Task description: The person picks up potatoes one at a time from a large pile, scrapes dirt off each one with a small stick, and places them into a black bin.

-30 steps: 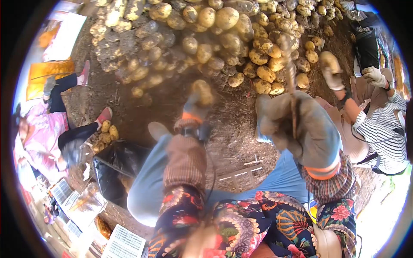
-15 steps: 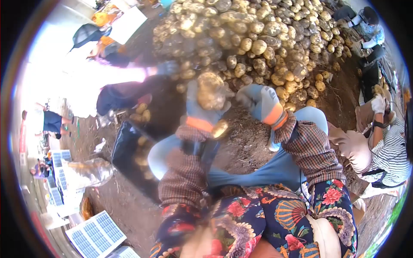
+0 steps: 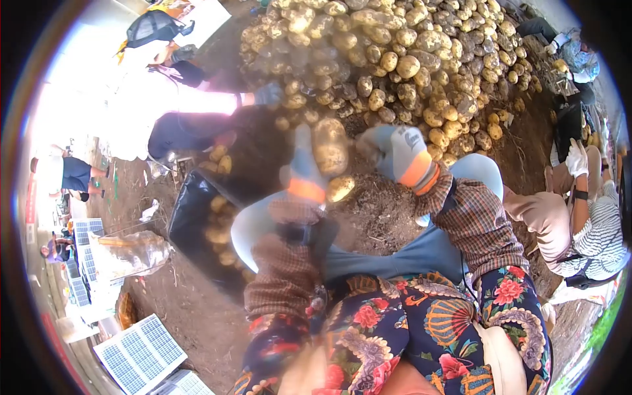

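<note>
My left hand (image 3: 306, 161), in a grey glove with an orange cuff, is closed on a large potato (image 3: 331, 146) in front of me. My right hand (image 3: 394, 151), gloved alike, is apart from that potato on its right. Its fingers curl inward and are blurred; whatever they hold, if anything, is hidden. A smaller potato (image 3: 340, 189) shows just below my left hand. Beyond both hands rises a large heap of potatoes (image 3: 421, 66), many with dark soil on them.
A black container (image 3: 191, 210) with potatoes in it stands left of my knee. A co-worker's gloved hand (image 3: 268, 95) reaches to the heap from the left. Another person (image 3: 586, 217) sits at the right. White printed crates or boxes (image 3: 141, 355) lie at lower left.
The large potato has shifted slightly right and now looks more upright beside my left fingers. My right hand has moved slightly. The view has shifted a little.
</note>
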Tool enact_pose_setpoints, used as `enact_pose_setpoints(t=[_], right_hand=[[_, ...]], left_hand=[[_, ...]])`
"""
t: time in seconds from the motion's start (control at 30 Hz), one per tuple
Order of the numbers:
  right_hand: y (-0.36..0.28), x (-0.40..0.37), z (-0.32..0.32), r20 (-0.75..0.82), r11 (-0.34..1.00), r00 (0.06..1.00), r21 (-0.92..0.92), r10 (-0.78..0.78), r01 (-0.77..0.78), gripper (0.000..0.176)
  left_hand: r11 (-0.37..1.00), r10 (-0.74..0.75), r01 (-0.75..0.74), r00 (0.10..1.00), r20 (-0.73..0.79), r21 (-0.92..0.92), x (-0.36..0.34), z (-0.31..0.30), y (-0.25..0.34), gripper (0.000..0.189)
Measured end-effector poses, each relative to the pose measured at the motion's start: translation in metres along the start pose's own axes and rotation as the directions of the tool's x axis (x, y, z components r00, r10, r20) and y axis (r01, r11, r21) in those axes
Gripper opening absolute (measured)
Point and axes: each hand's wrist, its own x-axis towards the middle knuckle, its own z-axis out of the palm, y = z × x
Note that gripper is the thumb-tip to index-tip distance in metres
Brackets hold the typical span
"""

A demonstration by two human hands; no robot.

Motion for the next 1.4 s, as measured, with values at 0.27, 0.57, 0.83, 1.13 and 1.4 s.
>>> enact_pose_setpoints(t=[0.27, 0.57, 0.83, 1.13, 1.4], right_hand=[[0.016, 0.023, -0.012, -0.046, 1.000, 0.999, -0.027, 0.012, -0.014, 0.016], [0.028, 0.026, -0.021, -0.073, 0.913, 0.910, 0.038, 0.408, -0.406, 0.029], [0.011, 0.006, -0.002, -0.014, 0.914, 0.951, 0.281, 0.308, -0.292, 0.029], [0.017, 0.008, 0.005, -0.027, 0.971, 0.974, 0.091, 0.226, -0.222, 0.024], [0.046, 0.016, 0.027, 0.223, 0.430, 0.834, 0.772, 0.505, -0.468, 0.050]], left_hand=[[0.896, -0.351, 0.280, 0.922, -0.165, -0.344, 0.000, 0.021, 0.023, 0.074], [0.747, -0.191, 0.301, 0.951, 0.243, -0.593, -0.016, 0.024, 0.038, 0.076], [0.588, -0.143, 0.350, 0.932, 0.332, -0.729, -0.006, 0.008, 0.025, 0.074], [0.664, -0.148, 0.272, 0.961, 0.234, -0.696, -0.007, 0.010, 0.027, 0.076], [0.765, 0.073, 0.019, 0.991, 0.115, -0.644, -0.013, 0.025, 0.035, 0.067]])
